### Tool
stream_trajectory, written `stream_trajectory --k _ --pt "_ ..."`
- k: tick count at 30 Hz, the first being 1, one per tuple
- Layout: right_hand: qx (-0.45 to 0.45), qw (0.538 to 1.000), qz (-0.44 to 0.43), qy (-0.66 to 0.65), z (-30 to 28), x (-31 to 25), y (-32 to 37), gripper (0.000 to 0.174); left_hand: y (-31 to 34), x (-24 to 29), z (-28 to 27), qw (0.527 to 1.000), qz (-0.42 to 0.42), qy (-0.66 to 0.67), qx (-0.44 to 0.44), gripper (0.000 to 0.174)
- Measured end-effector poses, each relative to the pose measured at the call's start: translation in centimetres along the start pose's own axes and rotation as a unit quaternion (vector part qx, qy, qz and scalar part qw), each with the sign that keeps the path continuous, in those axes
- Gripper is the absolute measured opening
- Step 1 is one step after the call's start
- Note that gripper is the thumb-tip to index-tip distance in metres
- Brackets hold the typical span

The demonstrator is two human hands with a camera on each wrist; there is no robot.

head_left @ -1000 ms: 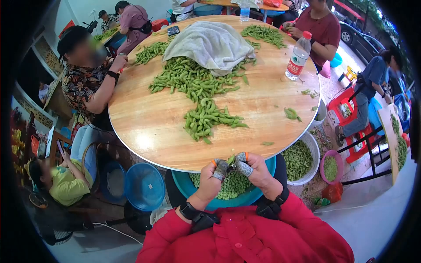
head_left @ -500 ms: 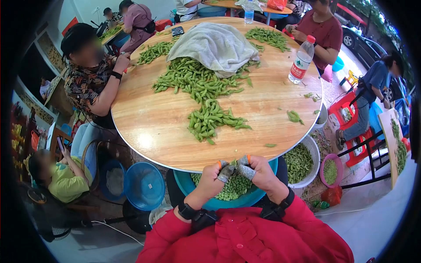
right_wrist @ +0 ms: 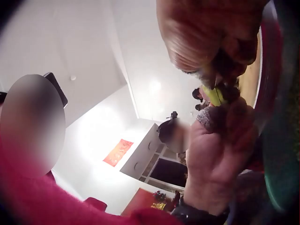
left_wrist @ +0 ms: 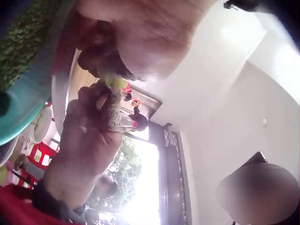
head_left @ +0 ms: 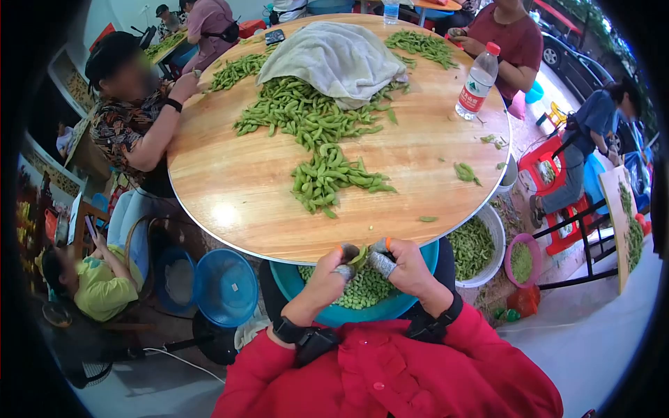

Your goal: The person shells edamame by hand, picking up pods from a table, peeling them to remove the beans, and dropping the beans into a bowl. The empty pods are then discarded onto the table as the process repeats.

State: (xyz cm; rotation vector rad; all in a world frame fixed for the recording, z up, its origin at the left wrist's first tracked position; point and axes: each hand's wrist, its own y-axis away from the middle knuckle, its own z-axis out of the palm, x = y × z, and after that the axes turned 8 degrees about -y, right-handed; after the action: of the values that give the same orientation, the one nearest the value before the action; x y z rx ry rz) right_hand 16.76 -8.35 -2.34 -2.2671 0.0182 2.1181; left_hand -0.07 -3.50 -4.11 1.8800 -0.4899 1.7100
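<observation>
My left hand (head_left: pixel 327 273) pinches a green soybean pod (head_left: pixel 359 258) above the teal basin (head_left: pixel 280 279). Facing it, my right hand (head_left: pixel 412 270) has its curled fingers and thumb at the pod's other side; the right wrist view shows the pod (right_wrist: pixel 215 95) between both hands. Grey sheaths with orange edges cover the thumbs, such as the sheath (head_left: pixel 382 262) on the right one. Shelled green beans (head_left: pixel 364 289) fill the basin below, partly hidden by the hands. In the left wrist view the pod (left_wrist: pixel 114 83) is a blurred yellow-green patch.
A round wooden table (head_left: pixel 251 202) stands ahead, bearing heaped pods (head_left: pixel 306 115), a grey cloth (head_left: pixel 334 63) and a water bottle (head_left: pixel 478 82). Blue basins (head_left: pixel 227 287) lie left; a white bucket of pods (head_left: pixel 474 247) and a pink basin (head_left: pixel 523 261) stand right. Several people sit around.
A small green piece between the fingers half a second ago has given way to a larger pod at the left hand. The hands have shifted slightly apart. A small pale bit now lies near the table edge.
</observation>
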Motion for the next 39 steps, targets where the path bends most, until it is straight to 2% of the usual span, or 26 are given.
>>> stream_trajectory --k 1,4,7,8,11,12,13,14,15,17,20,23,24,26,29,31,33,34,36,39 --pt "0.01 1.0 0.012 0.009 -0.1 -0.1 0.0 0.008 -0.1 0.1 -0.4 0.999 0.026 -0.048 -0.005 0.014" --pt "-0.028 0.995 -0.074 0.052 0.2 0.1 0.1 0.008 -0.1 2.1 -0.3 0.986 0.009 -0.168 -0.011 0.016" --pt "-0.048 0.998 -0.035 0.037 -0.1 0.0 0.1 0.008 -0.7 0.4 0.0 0.999 0.017 0.007 -0.034 0.017" --pt "-0.041 0.998 -0.035 0.035 -0.3 -0.5 0.3 0.009 -0.8 0.2 0.0 0.998 0.024 -0.017 -0.051 0.018" --pt "-0.031 0.984 -0.08 0.155 -2.6 -0.4 1.5 0.012 -0.9 0.3 0.3 0.988 0.051 -0.121 -0.077 0.021" --pt "-0.022 0.979 -0.05 0.195 -4.3 -0.3 2.0 0.014 -1.1 1.1 0.3 0.979 0.065 -0.18 -0.068 0.021" --pt "-0.012 0.972 -0.019 0.235 -6.4 -0.2 2.6 0.015 -1.3 2.1 0.3 0.966 0.079 -0.238 -0.059 0.021" --pt "0.047 0.955 -0.016 0.294 -8.4 -0.7 3.3 0.016 -1.9 3.6 0.1 0.948 0.065 -0.31 -0.022 0.025" --pt "0.105 0.93 -0.012 0.352 -10.2 -1.2 4.1 0.017 -3.2 4.0 -0.2 0.92 0.113 -0.375 0.022 0.026" --pt "0.177 0.873 0.102 0.442 -13.1 -1.3 5.6 0.019 -6.2 4.1 -0.7 0.837 0.211 -0.493 0.111 0.028" --pt "0.262 0.898 0.093 0.342 -13.6 -0.4 6.7 0.021 -10.8 3.7 -0.9 0.742 0.223 -0.617 0.138 0.029" --pt "0.237 0.931 0.048 0.273 -12.6 0.6 6.6 0.021 -13.5 3.7 -0.6 0.708 0.172 -0.682 0.065 0.014" --pt "0.233 0.932 0.074 0.268 -12.0 0.5 6.3 0.021 -13.7 3.9 -0.6 0.705 0.18 -0.683 0.06 0.014" --pt "0.201 0.96 0.035 0.191 -10.5 0.5 5.5 0.02 -13.2 3.7 -0.8 0.701 0.19 -0.685 0.047 0.013" --pt "0.138 0.983 0.015 0.12 -8.3 0.3 3.9 0.022 -11.2 2.9 -1.6 0.755 0.217 -0.615 0.078 0.026" --pt "0.088 0.995 0.025 0.047 -6.8 0.3 2.5 0.024 -9.7 2.8 -1.6 0.882 0.174 -0.431 0.082 0.022" --pt "0.036 0.996 0.043 -0.067 -5.1 0.6 0.8 0.027 -8.4 2.3 -1.8 0.973 0.126 -0.178 0.074 0.021" --pt "0.004 0.982 0.077 -0.172 -4.3 0.4 0.0 0.028 -7.4 2.5 -1.5 0.987 0.1 -0.11 0.057 0.02" --pt "-0.06 0.915 0.142 -0.372 -2.9 0.0 -1.4 0.029 -5.0 3.6 -0.4 0.998 0.05 0.028 0.023 0.019" --pt "-0.108 0.876 0.124 -0.452 -1.7 0.3 -2.3 0.03 -3.2 3.6 0.4 0.983 0.085 0.152 -0.064 0.021"
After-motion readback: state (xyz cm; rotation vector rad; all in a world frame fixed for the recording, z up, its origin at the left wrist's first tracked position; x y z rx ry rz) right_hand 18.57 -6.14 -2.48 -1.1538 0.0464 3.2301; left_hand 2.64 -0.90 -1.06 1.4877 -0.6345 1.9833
